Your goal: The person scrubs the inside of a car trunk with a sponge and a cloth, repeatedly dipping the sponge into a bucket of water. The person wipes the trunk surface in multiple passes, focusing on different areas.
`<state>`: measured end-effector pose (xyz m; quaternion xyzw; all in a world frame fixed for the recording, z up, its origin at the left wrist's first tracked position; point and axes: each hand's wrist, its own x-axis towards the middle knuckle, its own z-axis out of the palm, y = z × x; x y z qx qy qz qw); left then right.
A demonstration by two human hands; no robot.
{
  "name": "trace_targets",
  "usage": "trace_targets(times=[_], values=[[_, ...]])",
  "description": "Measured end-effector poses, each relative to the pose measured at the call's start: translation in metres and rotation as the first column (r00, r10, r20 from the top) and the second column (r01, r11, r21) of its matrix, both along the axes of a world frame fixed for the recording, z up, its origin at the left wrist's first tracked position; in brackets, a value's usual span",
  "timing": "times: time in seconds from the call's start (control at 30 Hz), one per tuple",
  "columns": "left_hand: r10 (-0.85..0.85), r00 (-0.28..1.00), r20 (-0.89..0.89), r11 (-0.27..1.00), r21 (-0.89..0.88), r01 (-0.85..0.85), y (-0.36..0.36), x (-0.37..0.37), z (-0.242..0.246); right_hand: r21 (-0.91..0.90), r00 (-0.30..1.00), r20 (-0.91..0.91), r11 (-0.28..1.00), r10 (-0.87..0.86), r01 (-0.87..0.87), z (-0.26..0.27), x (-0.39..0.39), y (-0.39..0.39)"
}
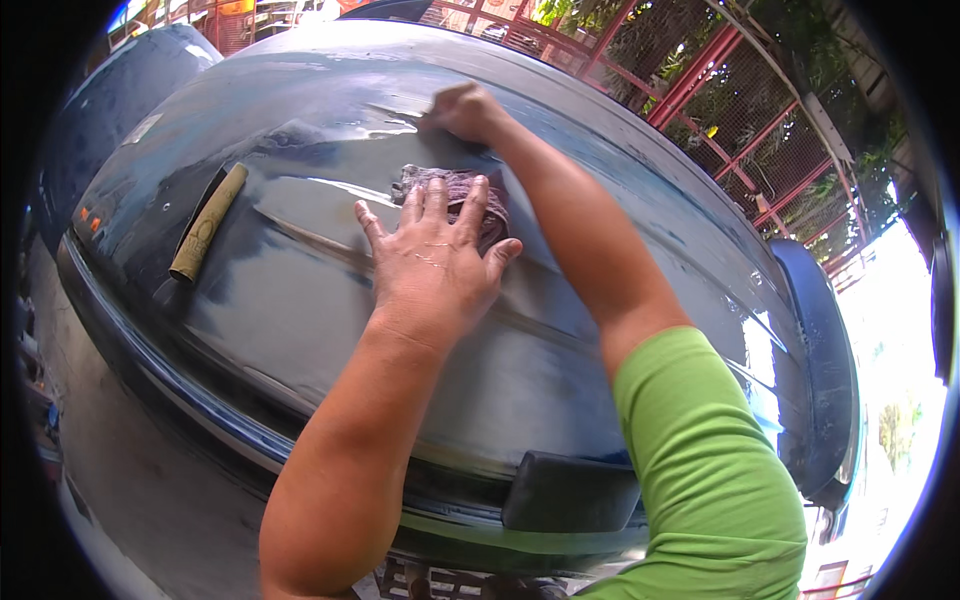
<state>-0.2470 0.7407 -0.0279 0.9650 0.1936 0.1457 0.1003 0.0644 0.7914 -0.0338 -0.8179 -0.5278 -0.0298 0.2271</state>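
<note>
My left hand lies with fingers spread on a wet, blue-grey car roof, partly over a bunched purple-grey cloth. Beyond it my right hand is curled and blurred, knuckles up, low over the wet panel. A dark shape shows beneath that hand; what it is cannot be made out. Left of both hands, a rolled sheet of sandpaper with tan backing rests on the panel. The panel has patchy dark and pale grey areas and long raised ribs.
A dark trim strip runs along the near edge, with a black block-like part on it. At the right stands a dark blue spoiler-like piece. Red metal framing with mesh rises behind. Another blue vehicle body is at upper left.
</note>
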Motion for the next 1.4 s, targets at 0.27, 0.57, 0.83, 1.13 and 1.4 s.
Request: trace_targets(times=[0.27, 0.57, 0.83, 1.13, 1.4], values=[[-0.008, 0.999, -0.048, 0.999, -0.039, 0.006, -0.008, 0.003, 0.007, -0.185, 0.926, -0.076, 0.918, -0.369, 0.350, 0.031, 0.005, -0.352], [-0.040, 0.989, -0.141, 0.995, -0.093, 0.027, 0.003, 0.005, 0.016, 0.147, 1.000, 0.009, 0.989, -0.025, 0.023, -0.013, -0.019, -0.016], [-0.062, 0.986, -0.152, 0.989, -0.140, 0.041, 0.013, 0.007, 0.014, 0.187, 0.950, 0.306, 0.982, -0.065, 0.007, -0.012, 0.016, -0.273], [-0.048, 0.989, -0.143, 0.989, -0.142, 0.028, 0.008, 0.005, 0.020, 0.212, 0.618, 0.003, 0.605, -0.786, 0.768, 0.024, -0.038, -0.618], [-0.051, 0.992, -0.116, 0.994, -0.106, 0.038, 0.010, 0.002, 0.017, 0.460, 0.659, 0.275, 0.698, -0.700, 0.549, -0.008, -0.083, -0.576]])
